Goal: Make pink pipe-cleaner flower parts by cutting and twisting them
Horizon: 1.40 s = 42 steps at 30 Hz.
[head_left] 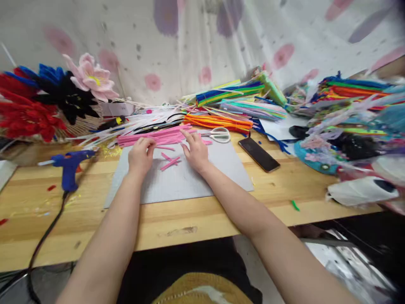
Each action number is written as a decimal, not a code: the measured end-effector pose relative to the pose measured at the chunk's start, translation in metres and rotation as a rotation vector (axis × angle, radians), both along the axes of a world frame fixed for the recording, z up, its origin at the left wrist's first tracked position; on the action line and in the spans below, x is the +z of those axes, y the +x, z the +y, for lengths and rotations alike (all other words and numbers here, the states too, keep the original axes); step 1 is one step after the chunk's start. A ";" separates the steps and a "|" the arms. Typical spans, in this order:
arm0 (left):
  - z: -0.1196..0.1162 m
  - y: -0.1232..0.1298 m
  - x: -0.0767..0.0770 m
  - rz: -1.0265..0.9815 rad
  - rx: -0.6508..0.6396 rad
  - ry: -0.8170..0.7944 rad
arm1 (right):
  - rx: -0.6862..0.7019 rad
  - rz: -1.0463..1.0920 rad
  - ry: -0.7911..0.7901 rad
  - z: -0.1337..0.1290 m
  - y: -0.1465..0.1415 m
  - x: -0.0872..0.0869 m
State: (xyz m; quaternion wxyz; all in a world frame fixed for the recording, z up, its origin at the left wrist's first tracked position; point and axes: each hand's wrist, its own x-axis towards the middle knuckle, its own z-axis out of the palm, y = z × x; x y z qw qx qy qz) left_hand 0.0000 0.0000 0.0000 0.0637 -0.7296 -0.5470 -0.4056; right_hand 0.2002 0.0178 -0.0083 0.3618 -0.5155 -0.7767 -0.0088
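Observation:
A bundle of pink pipe cleaners (167,134) lies across the far side of a grey board (177,185). My left hand (141,154) is closed in a pinch at the near left of the bundle. From its fingertips a short pink pipe cleaner (166,148) points right. My right hand (195,152) rests over the bundle's right part, fingers apart and holding nothing. Between my hands a few short cut pink pieces (171,163) lie crossed on the board. White-handled scissors (219,135) lie just beyond my right hand, their blades partly hidden.
A blue glue gun (68,166) stands at left, its cord over the table edge. Fuzzy flowers (90,78) fill the back left. A phone (258,154) lies right of the board. Orange pipe cleaners (218,122) and other bundles crowd the back. A white roll (360,191) sits at right.

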 end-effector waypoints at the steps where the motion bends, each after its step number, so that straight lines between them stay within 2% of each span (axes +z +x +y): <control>1: -0.001 0.003 0.002 0.015 -0.049 -0.007 | -0.009 -0.022 0.012 0.001 0.002 0.001; 4: -0.005 0.011 0.007 0.019 -0.134 -0.035 | -0.031 -0.001 0.013 0.006 0.009 0.003; 7: -0.005 0.015 0.007 -0.034 -0.122 -0.071 | -0.048 0.156 -0.034 0.010 0.013 0.003; 10: -0.004 0.020 0.002 -0.167 -0.071 -0.152 | 0.076 0.409 -0.177 0.013 0.012 0.001; 13: -0.006 0.032 -0.001 -0.508 -0.049 -0.320 | 0.294 0.699 -0.375 0.015 0.006 -0.002; 15: -0.009 0.042 0.000 -0.804 -0.091 -0.514 | 0.412 0.849 -0.494 0.014 0.002 -0.004; 17: -0.013 0.051 0.003 -1.012 -0.143 -0.702 | 0.482 0.930 -0.579 0.013 0.000 -0.005; 20: -0.018 0.058 0.009 -1.172 -0.179 -0.911 | 0.505 0.969 -0.614 0.011 -0.002 -0.007; 23: -0.019 0.057 0.010 -1.213 -0.189 -1.009 | 0.489 0.972 -0.597 0.010 -0.003 -0.008; 29: -0.017 0.053 0.007 -1.173 -0.205 -1.064 | 0.435 0.994 -0.559 0.012 -0.003 -0.007; 36: -0.019 0.055 0.008 -1.172 -0.204 -1.062 | 0.434 0.964 -0.572 0.010 -0.003 -0.005; 42: -0.019 0.057 0.008 -1.188 -0.188 -1.004 | 0.468 1.031 -0.633 0.008 -0.003 -0.004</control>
